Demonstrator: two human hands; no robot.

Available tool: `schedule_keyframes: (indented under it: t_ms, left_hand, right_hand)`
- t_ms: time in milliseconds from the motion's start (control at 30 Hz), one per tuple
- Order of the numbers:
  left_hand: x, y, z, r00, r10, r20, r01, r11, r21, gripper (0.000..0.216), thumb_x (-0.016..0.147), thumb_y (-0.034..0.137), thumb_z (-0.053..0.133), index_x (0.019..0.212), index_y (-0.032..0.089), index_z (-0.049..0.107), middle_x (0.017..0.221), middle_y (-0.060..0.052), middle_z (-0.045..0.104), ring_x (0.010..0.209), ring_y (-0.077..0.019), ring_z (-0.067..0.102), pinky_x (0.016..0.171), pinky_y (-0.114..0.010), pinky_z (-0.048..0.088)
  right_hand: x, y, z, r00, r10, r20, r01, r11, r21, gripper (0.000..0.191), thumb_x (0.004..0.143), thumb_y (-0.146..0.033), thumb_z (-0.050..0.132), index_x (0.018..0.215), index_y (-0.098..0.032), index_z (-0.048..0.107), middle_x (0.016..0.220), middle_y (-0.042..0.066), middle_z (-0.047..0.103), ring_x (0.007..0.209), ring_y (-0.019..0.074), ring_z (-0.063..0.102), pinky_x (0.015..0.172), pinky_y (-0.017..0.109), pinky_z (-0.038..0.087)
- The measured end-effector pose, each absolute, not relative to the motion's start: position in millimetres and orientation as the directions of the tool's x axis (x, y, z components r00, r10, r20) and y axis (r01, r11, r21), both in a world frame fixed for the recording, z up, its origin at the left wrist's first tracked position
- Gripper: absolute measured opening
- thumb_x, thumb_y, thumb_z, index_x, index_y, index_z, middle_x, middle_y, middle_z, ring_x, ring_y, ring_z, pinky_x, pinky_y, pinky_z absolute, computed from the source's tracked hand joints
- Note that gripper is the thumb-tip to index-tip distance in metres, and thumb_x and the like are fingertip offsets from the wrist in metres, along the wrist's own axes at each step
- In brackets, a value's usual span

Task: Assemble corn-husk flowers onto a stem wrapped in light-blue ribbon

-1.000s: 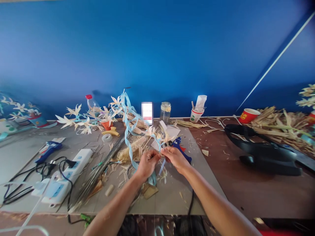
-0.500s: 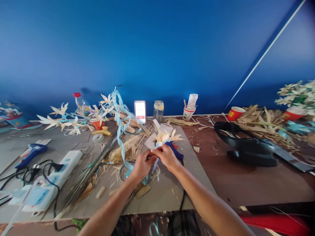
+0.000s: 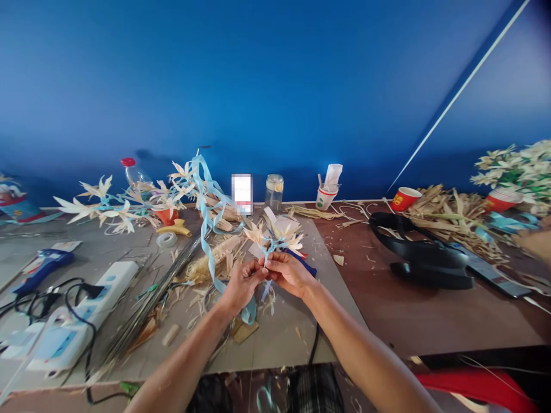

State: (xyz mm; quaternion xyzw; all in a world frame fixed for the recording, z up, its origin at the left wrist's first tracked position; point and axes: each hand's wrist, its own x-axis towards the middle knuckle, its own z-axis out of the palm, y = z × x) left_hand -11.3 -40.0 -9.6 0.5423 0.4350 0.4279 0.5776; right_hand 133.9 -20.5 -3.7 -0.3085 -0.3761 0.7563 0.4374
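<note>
At the middle of the table, my left hand (image 3: 244, 282) and my right hand (image 3: 290, 272) meet, fingertips pinched together. Between them is the thin stem of a flower spray (image 3: 272, 245), with cream husk-like petals spread above my fingers in two clusters and pale blue wrapping on its stems. Just behind my right hand lies a blue glue gun (image 3: 303, 263), partly hidden. A light blue ribbon (image 3: 205, 229) hangs in curls left of my hands and runs down behind my left hand. Its lower loop (image 3: 248, 312) shows below my fingers.
Left are a white power strip (image 3: 88, 315), another blue glue gun (image 3: 45, 269) and a bundle of thin wires (image 3: 150, 304). Husk scraps litter the table. Behind stand a glass jar (image 3: 274, 192) and paper cup (image 3: 326, 198); right, a black headset-like object (image 3: 426, 252) and another person's hand (image 3: 536, 241).
The flower spray has turned in my fingers, so two clusters of petals now show apart with the blue stems between. My hands stay pinched together; the view has shifted slightly.
</note>
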Motion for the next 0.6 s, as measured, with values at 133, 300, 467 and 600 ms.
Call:
schedule_keyframes:
  t_ms: [133, 300, 467, 600]
  left_hand:
    - [-10.6, -37.2, -10.0, 0.245, 0.969, -0.028, 0.059, 0.014, 0.998, 0.039, 0.068, 0.05, 0.067, 0.06, 0.016, 0.049, 0.049, 0.006, 0.037, 0.047, -0.0067, 0.028, 0.048, -0.023, 0.021]
    - [-8.5, -36.8, -11.6, 0.119, 0.987, 0.111, 0.261, -0.139, 0.955, 0.021, 0.073, 0.036, 0.062, 0.067, 0.016, 0.061, 0.061, 0.001, 0.055, 0.059, -0.012, 0.045, 0.057, -0.024, 0.033]
    - [-8.9, -38.9, -10.3, 0.124, 0.983, 0.133, 0.294, -0.165, 0.941, 0.023, 0.073, 0.036, 0.062, 0.061, 0.016, 0.057, 0.059, 0.001, 0.055, 0.058, -0.0118, 0.045, 0.058, -0.024, 0.033]
    - [-11.6, -38.2, -6.2, 0.148, 0.987, 0.067, 0.135, -0.087, 0.987, 0.031, 0.074, 0.044, 0.061, 0.062, 0.017, 0.055, 0.052, 0.003, 0.048, 0.05, -0.0092, 0.034, 0.051, -0.023, 0.027]
  right_hand:
    - [131.2, -19.2, -7.9, -0.342, 0.933, -0.114, -0.316, -0.229, -0.921, 0.03, 0.056, -0.037, 0.078, 0.058, -0.016, 0.057, 0.055, -0.003, 0.052, 0.051, 0.0075, 0.04, 0.053, 0.024, 0.029]
    - [128.8, -15.2, -17.2, -0.147, 0.989, -0.035, -0.104, -0.051, -0.993, 0.029, 0.064, -0.039, 0.068, 0.057, -0.019, 0.048, 0.05, -0.006, 0.04, 0.051, 0.0084, 0.034, 0.052, 0.024, 0.025]
    - [127.2, -17.8, -14.4, -0.029, 0.997, 0.067, 0.077, 0.069, -0.995, 0.032, 0.065, -0.036, 0.067, 0.051, -0.019, 0.043, 0.051, -0.006, 0.037, 0.054, 0.0092, 0.033, 0.053, 0.024, 0.024]
    - [129.9, -22.1, -6.1, -0.338, 0.941, -0.027, -0.248, -0.116, -0.962, 0.032, 0.067, -0.047, 0.069, 0.065, -0.017, 0.058, 0.056, -0.003, 0.048, 0.054, 0.0099, 0.041, 0.055, 0.025, 0.029]
